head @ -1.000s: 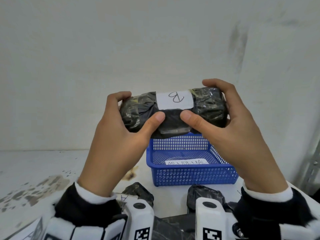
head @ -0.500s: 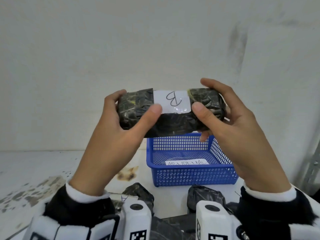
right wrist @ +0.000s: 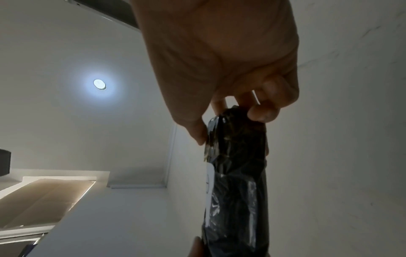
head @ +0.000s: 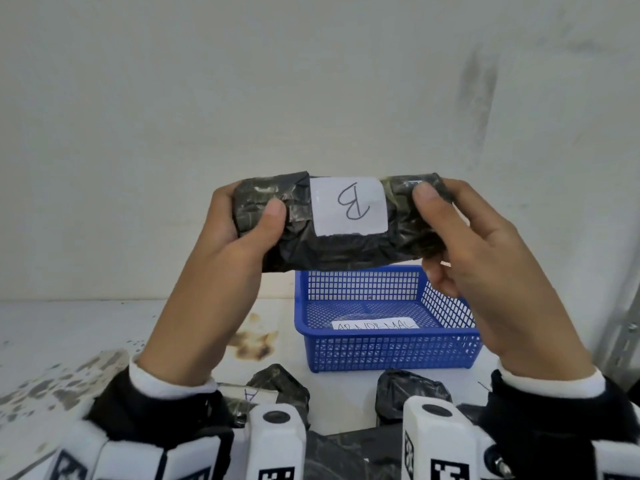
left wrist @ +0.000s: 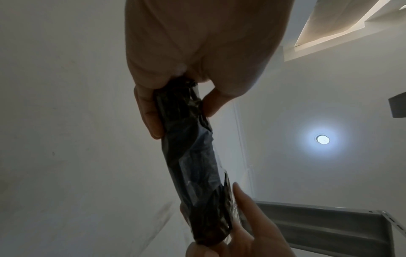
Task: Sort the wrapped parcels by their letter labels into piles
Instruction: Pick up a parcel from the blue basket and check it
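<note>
The black-wrapped parcel (head: pixel 341 233) is held level in the air above the blue basket (head: pixel 388 341), its white B label (head: pixel 348 206) facing the head camera. The left hand (head: pixel 221 271) grips its left end; the right hand (head: pixel 485 258) grips its right end.

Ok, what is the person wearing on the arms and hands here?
Both hands, left hand and right hand, are bare. Each wrist shows a white cuff under a black sleeve. White camera mounts with black square markers sit at both wrists.
</note>
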`<action>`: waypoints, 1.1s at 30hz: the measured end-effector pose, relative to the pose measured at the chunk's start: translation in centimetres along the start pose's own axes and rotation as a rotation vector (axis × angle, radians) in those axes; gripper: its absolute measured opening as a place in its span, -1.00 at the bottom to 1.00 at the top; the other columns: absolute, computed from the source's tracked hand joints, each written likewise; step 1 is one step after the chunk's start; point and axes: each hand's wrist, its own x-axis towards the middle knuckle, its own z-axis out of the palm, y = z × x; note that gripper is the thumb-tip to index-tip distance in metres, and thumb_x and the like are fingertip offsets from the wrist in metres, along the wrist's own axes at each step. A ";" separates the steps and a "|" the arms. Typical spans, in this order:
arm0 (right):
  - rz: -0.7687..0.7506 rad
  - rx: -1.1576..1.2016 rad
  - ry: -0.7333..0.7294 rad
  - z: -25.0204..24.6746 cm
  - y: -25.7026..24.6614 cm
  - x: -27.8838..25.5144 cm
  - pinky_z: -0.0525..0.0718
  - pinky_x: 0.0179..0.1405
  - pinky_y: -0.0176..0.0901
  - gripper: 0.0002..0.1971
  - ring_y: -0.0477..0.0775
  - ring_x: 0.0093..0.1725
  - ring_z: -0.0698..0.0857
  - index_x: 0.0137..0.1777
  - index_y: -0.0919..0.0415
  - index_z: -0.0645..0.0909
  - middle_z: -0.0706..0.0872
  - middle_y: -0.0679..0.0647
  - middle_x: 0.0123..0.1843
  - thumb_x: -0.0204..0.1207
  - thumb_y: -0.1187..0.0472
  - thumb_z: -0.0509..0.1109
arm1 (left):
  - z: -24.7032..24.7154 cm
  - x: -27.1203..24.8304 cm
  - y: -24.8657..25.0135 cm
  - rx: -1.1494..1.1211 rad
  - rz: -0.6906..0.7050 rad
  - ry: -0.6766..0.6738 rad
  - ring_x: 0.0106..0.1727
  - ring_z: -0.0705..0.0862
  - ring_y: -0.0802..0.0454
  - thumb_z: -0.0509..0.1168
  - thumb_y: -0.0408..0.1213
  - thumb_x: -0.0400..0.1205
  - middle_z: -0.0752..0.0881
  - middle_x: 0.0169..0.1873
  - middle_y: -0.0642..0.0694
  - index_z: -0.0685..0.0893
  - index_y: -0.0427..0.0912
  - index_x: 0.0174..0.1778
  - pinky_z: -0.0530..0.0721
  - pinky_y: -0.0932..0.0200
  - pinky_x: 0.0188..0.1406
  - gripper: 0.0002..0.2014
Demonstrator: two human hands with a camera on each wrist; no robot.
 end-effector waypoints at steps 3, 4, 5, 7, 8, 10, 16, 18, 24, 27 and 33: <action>-0.022 -0.011 0.009 0.1 0.1 0.1 0.41 -0.57 -0.56 -0.78 -0.22 -0.54 0.58 -0.07 -0.07 0.69 0.70 -0.20 -0.43 0.51 -0.17 0.36 | 0.3 0.0 0.0 0.074 0.013 -0.002 0.08 0.74 0.14 0.15 0.23 0.57 0.76 -0.01 0.23 0.57 0.23 0.23 0.65 -0.10 0.23 -0.64; -0.028 -0.021 0.010 0.1 0.2 0.1 0.42 -0.57 -0.56 -0.80 -0.23 -0.54 0.60 -0.07 -0.07 0.69 0.69 -0.21 -0.45 0.54 -0.15 0.37 | 0.3 0.0 0.0 0.090 0.023 -0.002 -0.01 0.76 0.11 0.15 0.19 0.65 0.75 -0.06 0.22 0.55 0.24 0.24 0.70 -0.08 0.07 -0.70; -0.034 -0.031 0.010 0.2 0.2 0.1 0.44 -0.56 -0.55 -0.80 -0.23 -0.54 0.60 -0.07 -0.08 0.68 0.68 -0.21 -0.47 0.54 -0.16 0.36 | 0.3 0.0 -0.1 0.103 0.027 -0.001 -0.08 0.76 0.10 0.16 0.11 0.71 0.74 -0.09 0.22 0.55 0.23 0.25 0.72 -0.04 -0.09 -0.77; -0.045 -0.065 0.016 0.3 0.2 0.1 0.45 -0.52 -0.54 -0.76 -0.25 -0.52 0.60 -0.07 -0.13 0.68 0.66 -0.24 -0.48 0.47 -0.24 0.35 | 0.2 0.0 -0.1 0.128 0.021 -0.004 -0.10 0.77 0.12 0.14 0.03 0.73 0.74 -0.09 0.21 0.55 0.23 0.25 0.71 0.07 -0.28 -0.79; -0.052 -0.086 0.023 0.3 0.3 0.1 0.46 -0.48 -0.51 -0.75 -0.26 -0.50 0.60 -0.08 -0.15 0.68 0.66 -0.25 -0.47 0.44 -0.26 0.35 | 0.2 -0.1 -0.1 0.133 0.018 -0.007 -0.09 0.77 0.14 0.16 0.04 0.70 0.75 -0.07 0.20 0.56 0.22 0.25 0.71 0.11 -0.32 -0.77; -0.068 -0.109 0.030 0.5 0.3 0.2 0.46 -0.41 -0.44 -0.77 -0.26 -0.48 0.59 -0.06 -0.16 0.68 0.66 -0.26 -0.43 0.46 -0.25 0.37 | 0.3 -0.2 -0.1 0.133 0.022 0.000 -0.09 0.78 0.13 0.20 -0.01 0.69 0.77 -0.04 0.13 0.58 0.14 0.28 0.71 0.16 -0.37 -0.74; -0.110 -0.161 0.042 0.9 0.4 -0.1 0.65 -0.14 -0.27 -0.60 -0.24 -0.23 0.71 0.05 -0.20 0.65 0.76 -0.22 -0.19 0.29 -0.35 0.39 | 0.5 -0.4 0.0 0.171 0.033 0.035 -0.09 0.78 0.14 0.26 0.01 0.65 0.75 -0.03 0.12 0.56 0.11 0.27 0.71 0.16 -0.38 -0.72; -0.111 -0.176 0.029 0.9 0.3 -0.2 0.65 -0.15 -0.40 -0.59 -0.27 -0.19 0.71 0.02 -0.18 0.65 0.77 -0.24 -0.15 0.27 -0.36 0.39 | 0.5 -0.5 0.2 0.178 0.032 0.034 -0.08 0.77 0.17 0.32 0.13 0.61 0.75 -0.06 0.17 0.55 0.16 0.25 0.69 0.16 -0.34 -0.67; -0.091 -0.219 -0.005 1.0 0.2 -0.3 0.66 -0.14 -0.40 -0.59 -0.26 -0.16 0.76 -0.01 -0.12 0.62 0.78 -0.27 -0.15 0.26 -0.32 0.49 | 0.8 -0.9 0.6 0.273 0.048 0.081 -0.16 0.71 0.35 0.37 0.34 0.18 0.74 -0.13 0.25 0.52 0.21 0.16 0.74 0.00 -0.04 -0.36; -0.111 -0.227 -0.011 1.0 0.4 -0.3 0.61 -0.23 -0.52 -0.59 -0.29 -0.19 0.75 0.00 -0.09 0.61 0.78 -0.27 -0.15 0.26 -0.28 0.53 | 1.1 -1.0 0.6 0.278 0.052 0.088 -0.18 0.69 0.42 0.39 0.31 0.13 0.72 -0.10 0.25 0.51 0.17 0.19 0.69 0.14 -0.13 -0.30; -0.104 -0.228 -0.013 1.1 0.4 -0.4 0.67 -0.18 -0.40 -0.59 -0.23 -0.17 0.74 0.02 -0.15 0.60 0.77 -0.19 -0.09 0.29 -0.35 0.42 | 0.9 -1.0 0.8 0.289 0.052 0.098 -0.26 0.67 0.45 0.34 0.38 0.16 0.71 -0.20 0.36 0.50 0.24 0.08 0.62 0.19 -0.21 -0.40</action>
